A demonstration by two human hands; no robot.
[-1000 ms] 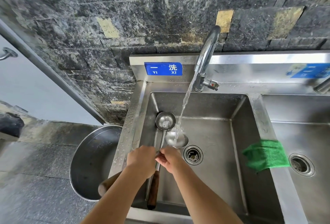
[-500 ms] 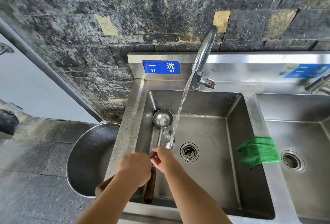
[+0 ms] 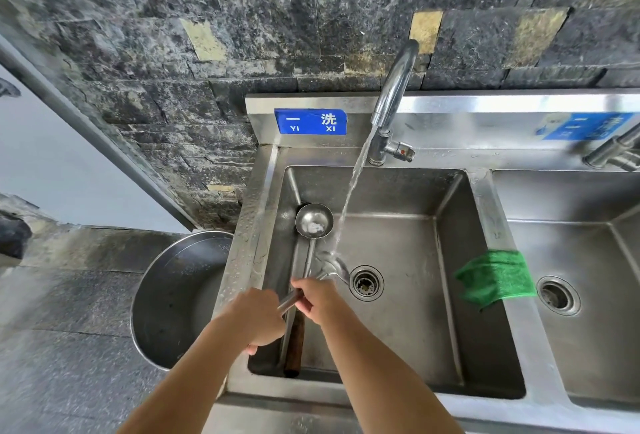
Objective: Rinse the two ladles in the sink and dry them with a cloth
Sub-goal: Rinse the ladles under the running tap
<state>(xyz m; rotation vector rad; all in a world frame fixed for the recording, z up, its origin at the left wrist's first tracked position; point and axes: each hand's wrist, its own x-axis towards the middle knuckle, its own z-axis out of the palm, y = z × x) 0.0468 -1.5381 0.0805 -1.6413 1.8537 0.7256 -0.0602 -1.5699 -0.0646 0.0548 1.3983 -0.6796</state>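
The person is standing right at the steel sink [image 3: 254, 219], with both forearms reaching down into its left-hand basin. The left hand [image 3: 254, 317] is curling tightly round the near end of the first ladle [image 3: 328, 266], and the metal shaft is poking out from under the knuckles. The right hand [image 3: 318, 298] is pinching that same shaft farther up, just short of the bowl. Between them they are tipping the bowl into the stream of water [image 3: 349, 198], which is breaking over it just beside the drain [image 3: 366, 283].

Directly beneath the hands, the second ladle [image 3: 314, 222] is lying on the basin floor along the left wall. Its long axis is running straight away from the person: the dark wooden handle [image 3: 294, 343] is pointing back at them, and the bowl is facing up at the far end, just left of the falling water. I would say this one is waiting its turn. The left hand is sitting nearer to its handle, so a short drop down and back looks like the way to it.

Off to the right, the green cloth [image 3: 497, 278] is hanging over the divider between the two basins, well apart from both hands and closer to the right one. Drying is not yet begun.

Farther back, the curved tap [image 3: 394, 87] is running at the sink's rear ledge. A large steel bowl [image 3: 173, 302] is standing outside the sink on the left.
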